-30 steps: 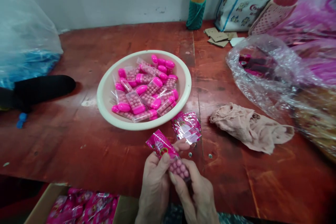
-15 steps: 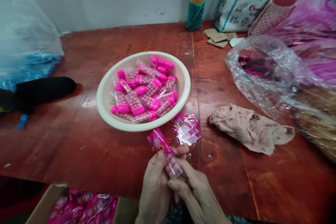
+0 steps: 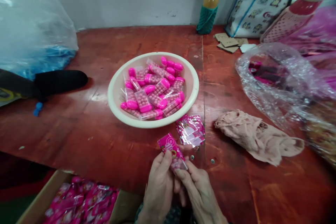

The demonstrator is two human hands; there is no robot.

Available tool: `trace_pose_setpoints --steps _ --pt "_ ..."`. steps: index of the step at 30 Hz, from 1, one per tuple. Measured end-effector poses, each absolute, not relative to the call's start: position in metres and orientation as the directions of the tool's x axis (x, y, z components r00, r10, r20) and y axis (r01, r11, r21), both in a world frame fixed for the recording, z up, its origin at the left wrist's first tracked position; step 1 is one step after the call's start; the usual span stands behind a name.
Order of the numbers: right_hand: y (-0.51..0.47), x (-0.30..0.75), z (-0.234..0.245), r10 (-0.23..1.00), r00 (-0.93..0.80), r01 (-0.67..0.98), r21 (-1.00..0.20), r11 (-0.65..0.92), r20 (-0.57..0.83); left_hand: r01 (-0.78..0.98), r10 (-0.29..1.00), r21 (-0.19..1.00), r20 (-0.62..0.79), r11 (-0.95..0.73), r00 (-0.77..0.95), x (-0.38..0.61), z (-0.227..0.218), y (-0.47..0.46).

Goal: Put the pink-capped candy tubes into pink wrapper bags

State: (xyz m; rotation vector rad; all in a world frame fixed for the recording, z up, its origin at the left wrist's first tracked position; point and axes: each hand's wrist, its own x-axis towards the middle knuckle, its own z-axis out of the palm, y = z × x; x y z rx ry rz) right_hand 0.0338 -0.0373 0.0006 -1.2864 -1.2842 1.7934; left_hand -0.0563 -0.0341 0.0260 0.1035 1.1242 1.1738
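Observation:
Near the table's front edge my left hand (image 3: 159,185) and my right hand (image 3: 199,190) are both closed on one pink printed sachet (image 3: 172,149) with a clear candy case mostly inside it. The left thumb presses the sachet's side; the right fingertips pinch its lower end. Just beyond lies a small stack of empty pink sachets (image 3: 191,130). A cream bowl (image 3: 115,92) behind them holds several clear cases of pink candy balls with pink caps (image 3: 153,89).
A cardboard box (image 3: 39,203) of filled pink sachets sits below the table edge at left. A beige cloth (image 3: 258,136) and a clear plastic bag (image 3: 278,80) lie right. A blue-filled bag (image 3: 34,42) and a black object (image 3: 60,78) lie left. A bottle (image 3: 210,5) stands at the wall.
The candy case has slid further into the sachet, so little of it shows. My right hand moved up to the sachet's lower end. The view shifted slightly left.

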Motion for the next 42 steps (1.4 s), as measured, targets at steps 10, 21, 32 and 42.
trace_pose_setpoints --steps 10,21,32,42 --pt "-0.042 0.025 -0.002 0.912 -0.221 0.024 -0.937 -0.348 -0.345 -0.742 0.79 0.532 -0.613 0.408 -0.005 -0.06 0.021 -0.041" --pt "-0.052 0.017 0.013 0.92 -0.274 0.155 -0.957 -0.247 -0.282 -0.456 0.837 0.883 -0.329 0.108 -0.438 -0.099 0.017 -0.051" --pt "-0.068 0.001 0.007 0.909 -0.241 0.141 -0.939 -0.313 -0.34 -0.451 0.853 0.885 -0.321 0.116 -0.411 -0.115 0.012 -0.062" --pt "-0.071 0.01 0.012 0.926 -0.283 0.139 -0.965 -0.22 -0.252 -0.598 0.757 0.797 -0.44 0.081 -0.484 -0.122 0.01 -0.053"
